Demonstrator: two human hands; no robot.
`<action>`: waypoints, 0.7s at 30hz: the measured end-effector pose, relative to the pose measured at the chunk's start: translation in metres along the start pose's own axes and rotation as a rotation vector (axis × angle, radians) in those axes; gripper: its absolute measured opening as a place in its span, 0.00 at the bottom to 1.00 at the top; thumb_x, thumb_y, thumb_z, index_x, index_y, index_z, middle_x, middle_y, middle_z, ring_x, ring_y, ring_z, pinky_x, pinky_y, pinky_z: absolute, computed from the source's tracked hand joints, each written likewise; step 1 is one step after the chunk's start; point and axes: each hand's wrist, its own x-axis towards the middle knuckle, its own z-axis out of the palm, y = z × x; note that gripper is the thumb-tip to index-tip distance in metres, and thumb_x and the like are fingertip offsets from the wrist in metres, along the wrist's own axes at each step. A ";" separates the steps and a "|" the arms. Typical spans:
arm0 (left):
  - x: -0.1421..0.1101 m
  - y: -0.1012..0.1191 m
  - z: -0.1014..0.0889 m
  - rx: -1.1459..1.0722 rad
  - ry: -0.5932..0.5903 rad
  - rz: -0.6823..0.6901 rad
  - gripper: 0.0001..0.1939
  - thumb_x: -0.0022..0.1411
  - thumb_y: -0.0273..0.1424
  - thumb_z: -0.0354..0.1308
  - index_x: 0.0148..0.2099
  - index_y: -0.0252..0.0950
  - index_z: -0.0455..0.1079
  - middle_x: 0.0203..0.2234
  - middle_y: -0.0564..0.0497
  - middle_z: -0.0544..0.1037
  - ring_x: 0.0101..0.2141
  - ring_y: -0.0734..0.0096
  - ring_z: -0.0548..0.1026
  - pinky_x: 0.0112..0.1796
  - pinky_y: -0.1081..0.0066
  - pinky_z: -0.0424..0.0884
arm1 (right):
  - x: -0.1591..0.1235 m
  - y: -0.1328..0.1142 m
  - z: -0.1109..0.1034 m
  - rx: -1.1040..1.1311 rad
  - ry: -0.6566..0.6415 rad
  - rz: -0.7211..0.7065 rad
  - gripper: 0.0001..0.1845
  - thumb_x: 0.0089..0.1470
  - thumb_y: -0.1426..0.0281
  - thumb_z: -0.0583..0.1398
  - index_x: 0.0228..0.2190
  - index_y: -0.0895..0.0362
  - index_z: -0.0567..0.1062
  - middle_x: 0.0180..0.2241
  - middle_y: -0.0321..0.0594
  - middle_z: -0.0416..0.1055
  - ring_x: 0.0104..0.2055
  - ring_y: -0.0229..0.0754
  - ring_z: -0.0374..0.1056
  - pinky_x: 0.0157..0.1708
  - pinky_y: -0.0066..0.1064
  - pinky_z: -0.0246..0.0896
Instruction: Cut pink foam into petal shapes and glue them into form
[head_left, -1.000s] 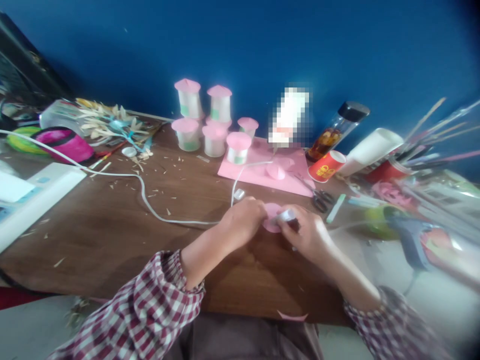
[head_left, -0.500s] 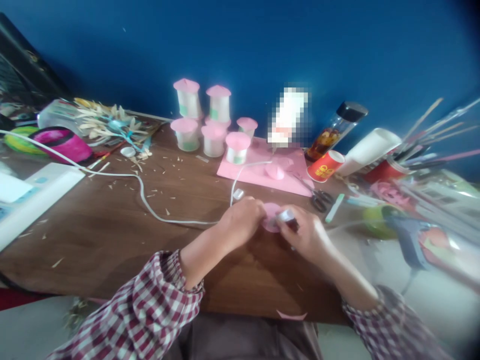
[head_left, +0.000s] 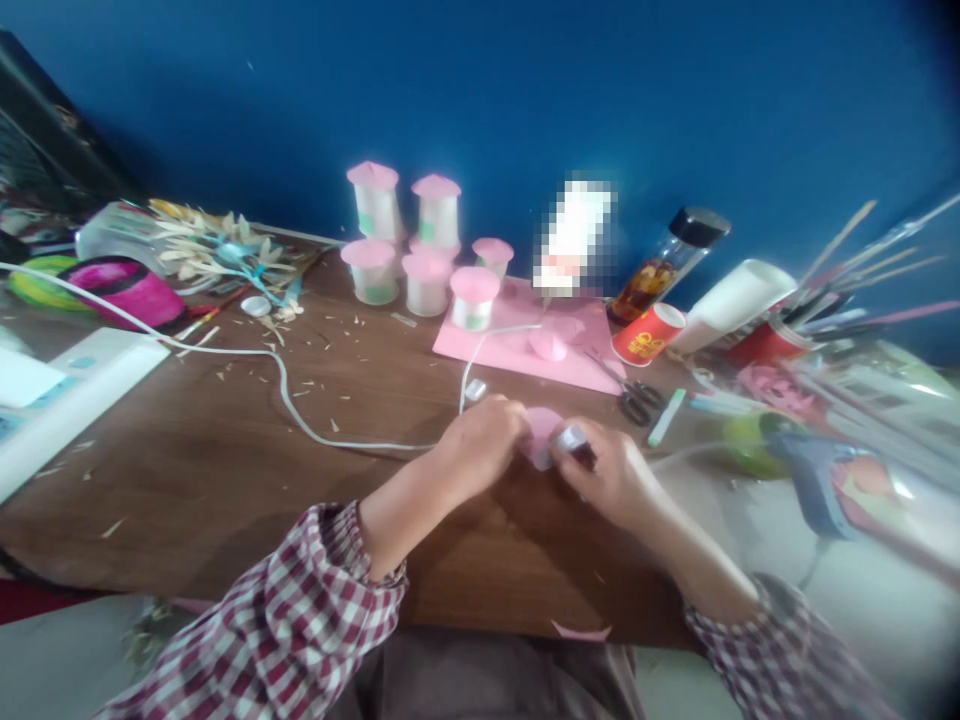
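Observation:
My left hand (head_left: 487,440) is closed on the left edge of a small round pink paper disc (head_left: 543,428), just above the brown table. My right hand (head_left: 611,470) is closed around a short tube with a pale end, which looks like a glue stick (head_left: 573,440). Its lower end is hidden by my fingers, close to the disc's right side. Beyond my hands, white paper cups with pink cone tops (head_left: 475,296) stand near the wall, some stacked. A pink paper sheet (head_left: 517,362) lies behind the disc, with a pink paper cone (head_left: 549,344) on it.
Black-handled scissors (head_left: 639,402) and a green-capped marker (head_left: 667,418) lie right of the sheet. A red paper cup (head_left: 649,334) and a bottle (head_left: 671,250) stand behind. A white cable (head_left: 360,443) crosses the left side. A glue gun (head_left: 817,485) sits at right.
The disc has tilted or turned slightly between my fingers, and the tube in my right hand has shifted slightly down. Both hands keep their hold.

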 end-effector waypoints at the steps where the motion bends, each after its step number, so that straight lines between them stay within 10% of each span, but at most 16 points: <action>1: 0.000 0.000 0.000 0.004 -0.003 -0.001 0.12 0.55 0.19 0.51 0.29 0.35 0.75 0.29 0.49 0.76 0.34 0.67 0.71 0.41 0.69 0.66 | 0.000 0.001 -0.001 0.030 -0.003 0.009 0.05 0.54 0.71 0.57 0.28 0.57 0.73 0.25 0.35 0.71 0.26 0.38 0.65 0.28 0.26 0.58; 6: 0.000 0.000 0.001 0.055 0.014 -0.042 0.11 0.55 0.20 0.52 0.30 0.35 0.74 0.30 0.48 0.77 0.36 0.66 0.71 0.40 0.69 0.66 | 0.000 0.006 -0.006 0.157 0.113 0.062 0.07 0.56 0.67 0.57 0.34 0.57 0.72 0.30 0.38 0.74 0.31 0.41 0.69 0.32 0.28 0.61; 14: 0.000 -0.001 -0.001 0.015 -0.002 -0.001 0.13 0.55 0.18 0.51 0.30 0.36 0.75 0.29 0.49 0.77 0.34 0.67 0.71 0.40 0.69 0.66 | 0.000 -0.001 -0.003 0.240 -0.039 0.100 0.07 0.54 0.68 0.58 0.27 0.58 0.73 0.24 0.36 0.70 0.25 0.38 0.64 0.26 0.28 0.59; 21: 0.001 -0.001 0.005 0.081 0.035 -0.077 0.12 0.58 0.23 0.51 0.33 0.37 0.75 0.31 0.48 0.76 0.39 0.63 0.72 0.41 0.68 0.67 | 0.003 0.024 -0.032 0.721 0.261 0.184 0.11 0.50 0.63 0.63 0.35 0.52 0.69 0.27 0.34 0.72 0.28 0.39 0.69 0.28 0.30 0.64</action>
